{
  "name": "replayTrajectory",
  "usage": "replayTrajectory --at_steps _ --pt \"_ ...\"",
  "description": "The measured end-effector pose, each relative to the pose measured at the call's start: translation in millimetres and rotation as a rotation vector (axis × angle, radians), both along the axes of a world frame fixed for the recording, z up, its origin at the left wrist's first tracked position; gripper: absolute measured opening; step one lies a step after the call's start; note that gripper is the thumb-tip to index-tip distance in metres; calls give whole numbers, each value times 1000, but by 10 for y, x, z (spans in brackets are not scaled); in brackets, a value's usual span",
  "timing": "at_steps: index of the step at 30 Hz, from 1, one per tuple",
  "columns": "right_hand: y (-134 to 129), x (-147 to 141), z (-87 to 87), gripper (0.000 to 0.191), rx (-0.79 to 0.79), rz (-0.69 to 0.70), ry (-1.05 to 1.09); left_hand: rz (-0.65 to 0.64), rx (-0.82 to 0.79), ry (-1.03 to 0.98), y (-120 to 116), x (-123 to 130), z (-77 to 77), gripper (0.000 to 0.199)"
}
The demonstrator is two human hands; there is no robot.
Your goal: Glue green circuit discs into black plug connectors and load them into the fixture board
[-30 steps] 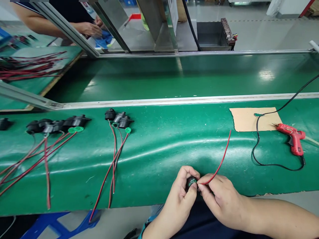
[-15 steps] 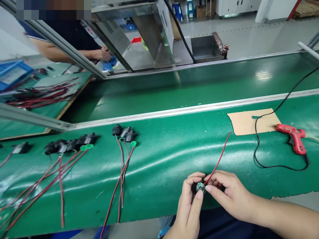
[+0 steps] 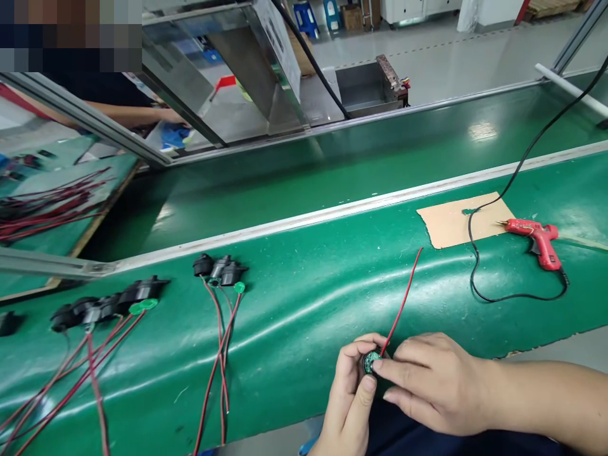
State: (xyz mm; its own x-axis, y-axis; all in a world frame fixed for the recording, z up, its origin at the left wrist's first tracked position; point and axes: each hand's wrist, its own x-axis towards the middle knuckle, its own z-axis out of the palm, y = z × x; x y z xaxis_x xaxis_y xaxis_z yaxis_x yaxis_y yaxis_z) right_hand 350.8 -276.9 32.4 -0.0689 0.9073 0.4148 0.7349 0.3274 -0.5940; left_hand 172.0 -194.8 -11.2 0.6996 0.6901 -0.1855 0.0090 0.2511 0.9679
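My left hand (image 3: 349, 392) is closed around a small round black part with a green circuit board (image 3: 372, 362) facing up. From the board's edge a red wire (image 3: 403, 303) runs up and away over the mat. My right hand (image 3: 439, 380) has its index fingertip against the board, the thumb held apart below it. The underside of the part is hidden by my left fingers. To the left lie several black parts (image 3: 232, 273) with red wires (image 3: 219, 361) trailing toward me, and another cluster of black parts (image 3: 111, 305) farther left.
A red glue gun (image 3: 536, 237) lies at the right beside a piece of cardboard (image 3: 446, 226), its black cord (image 3: 475, 266) looping over the mat. A metal rail (image 3: 332, 212) separates this green bench mat (image 3: 304, 354) from a sunken green belt (image 3: 266, 177). A person's arm (image 3: 118, 115) shows beyond the frame.
My right hand has let go near the wire's base, and its index fingertip now touches the board. The view has shifted to the right. The other person's hand has moved.
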Motion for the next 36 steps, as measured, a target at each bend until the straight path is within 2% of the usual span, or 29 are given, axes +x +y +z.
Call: replayTrajectory --at_steps 5,11,15,19,23,30,36 --pt "54 20 -65 29 34 106 -195 -16 11 -21 25 -36 14 25" --pt "48 1 -110 26 67 172 -316 -134 60 8 80 -64 37 25" --pt "60 -6 -74 24 156 114 -207 -92 -25 -38 95 -13 148 26" --pt "71 17 -24 24 264 71 -76 -123 -78 -99 155 51 219 25" --pt "59 75 -2 25 243 42 -42 -133 -48 -91 215 92 201 19" --pt "39 169 0 27 214 47 -47 -138 19 -98 226 76 174 23" --pt "137 236 -3 27 227 26 -38 -152 18 -77 265 11 133 24"
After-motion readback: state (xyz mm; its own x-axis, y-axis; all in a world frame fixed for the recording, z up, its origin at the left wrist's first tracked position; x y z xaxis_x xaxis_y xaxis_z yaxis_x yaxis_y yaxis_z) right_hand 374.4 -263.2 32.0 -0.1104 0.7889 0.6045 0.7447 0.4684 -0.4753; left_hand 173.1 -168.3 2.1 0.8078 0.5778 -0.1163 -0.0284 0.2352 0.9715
